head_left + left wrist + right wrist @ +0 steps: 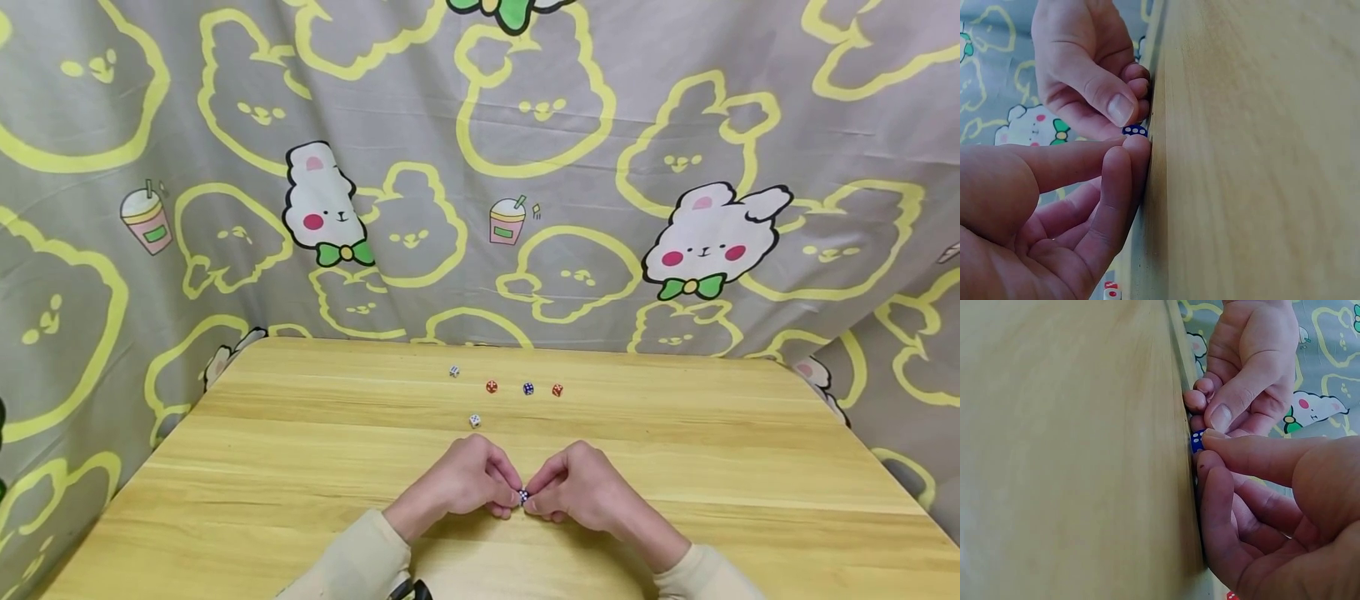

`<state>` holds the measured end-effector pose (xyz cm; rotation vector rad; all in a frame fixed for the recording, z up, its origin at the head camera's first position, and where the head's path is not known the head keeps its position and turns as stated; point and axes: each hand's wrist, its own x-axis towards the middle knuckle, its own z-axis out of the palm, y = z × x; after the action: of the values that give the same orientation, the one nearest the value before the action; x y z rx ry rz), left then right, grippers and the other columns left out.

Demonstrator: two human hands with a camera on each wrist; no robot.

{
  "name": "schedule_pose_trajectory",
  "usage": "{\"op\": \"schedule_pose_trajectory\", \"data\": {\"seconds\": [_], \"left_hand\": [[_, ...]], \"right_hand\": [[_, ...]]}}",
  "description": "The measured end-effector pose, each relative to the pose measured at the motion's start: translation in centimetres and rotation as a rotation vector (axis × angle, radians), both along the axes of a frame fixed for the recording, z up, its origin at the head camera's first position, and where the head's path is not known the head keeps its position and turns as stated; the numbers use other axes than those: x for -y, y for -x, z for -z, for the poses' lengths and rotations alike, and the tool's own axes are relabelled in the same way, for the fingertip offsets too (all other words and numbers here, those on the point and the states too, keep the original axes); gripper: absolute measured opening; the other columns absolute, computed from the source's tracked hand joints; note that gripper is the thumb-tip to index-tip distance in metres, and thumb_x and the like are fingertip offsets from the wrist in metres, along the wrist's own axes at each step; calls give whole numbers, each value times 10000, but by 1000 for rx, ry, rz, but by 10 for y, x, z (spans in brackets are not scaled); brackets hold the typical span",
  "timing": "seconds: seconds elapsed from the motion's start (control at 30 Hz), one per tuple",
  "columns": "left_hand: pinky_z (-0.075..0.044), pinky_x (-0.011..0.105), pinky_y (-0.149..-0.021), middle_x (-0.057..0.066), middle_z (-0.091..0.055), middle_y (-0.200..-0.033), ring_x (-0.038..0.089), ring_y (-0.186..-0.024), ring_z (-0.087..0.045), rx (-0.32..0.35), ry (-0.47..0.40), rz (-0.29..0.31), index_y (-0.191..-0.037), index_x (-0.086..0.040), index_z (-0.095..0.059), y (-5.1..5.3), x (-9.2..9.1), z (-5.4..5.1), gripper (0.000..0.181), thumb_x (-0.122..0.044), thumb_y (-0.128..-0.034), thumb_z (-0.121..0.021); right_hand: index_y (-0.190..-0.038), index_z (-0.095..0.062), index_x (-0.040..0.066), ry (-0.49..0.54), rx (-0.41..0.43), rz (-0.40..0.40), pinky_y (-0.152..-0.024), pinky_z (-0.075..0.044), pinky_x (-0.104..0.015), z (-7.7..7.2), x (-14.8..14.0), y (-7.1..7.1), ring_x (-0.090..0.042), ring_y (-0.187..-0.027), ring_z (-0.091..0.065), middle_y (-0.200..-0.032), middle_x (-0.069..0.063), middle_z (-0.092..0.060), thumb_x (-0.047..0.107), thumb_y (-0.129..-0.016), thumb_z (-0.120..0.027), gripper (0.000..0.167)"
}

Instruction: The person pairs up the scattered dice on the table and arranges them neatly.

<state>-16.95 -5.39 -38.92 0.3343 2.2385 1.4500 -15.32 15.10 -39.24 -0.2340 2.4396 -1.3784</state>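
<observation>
1. So there's a blue die (523, 497) at the near side of the desk (285, 467), sitting right between two hands. Can't tell if it's actually touching the wood.
2. Left hand (472, 477): thumb and finger closed down to a pinch on that die's left side.
3. Right hand (588, 490): pretty much the mirror image, thumb and finger pinching it from the right.
4. Farther back there's a loose row, left to right: white die (454, 372), red die (492, 387), another blue die (528, 388), another red die (557, 390).
5. A second white die (475, 421) is nearer, between that row and the left hand.
6. Behind the desk's far edge hangs a grey cartoon-print cloth (427, 108).
</observation>
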Motion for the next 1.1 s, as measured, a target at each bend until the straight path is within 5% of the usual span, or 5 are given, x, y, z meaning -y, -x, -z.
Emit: {"op": "schedule_pose_trajectory", "data": {"seconds": [0.8, 1.1], "left_hand": [[-635, 306, -608, 111, -758, -717, 156, -589, -722, -4, 9, 11, -881, 22, -766, -1, 1, -1, 86, 79, -841, -818], [-641, 312, -609, 122, -764, -729, 163, -596, -723, 3, -8, 6, -875, 28, -761, 0, 0, 0, 91, 92, -838, -814]], "right_hand": [[-902, -810, 50, 11, 5, -37, -608, -608, -303, -4, -2, 3, -125, -635, -694, -745, -39, -773, 82, -811, -904, 135], [-1021, -801, 59, -42, -19, 66, -606, -561, -287, -13, -7, 10, -135, -724, -667, -846, -30, -747, 134, -838, -890, 217]]}}
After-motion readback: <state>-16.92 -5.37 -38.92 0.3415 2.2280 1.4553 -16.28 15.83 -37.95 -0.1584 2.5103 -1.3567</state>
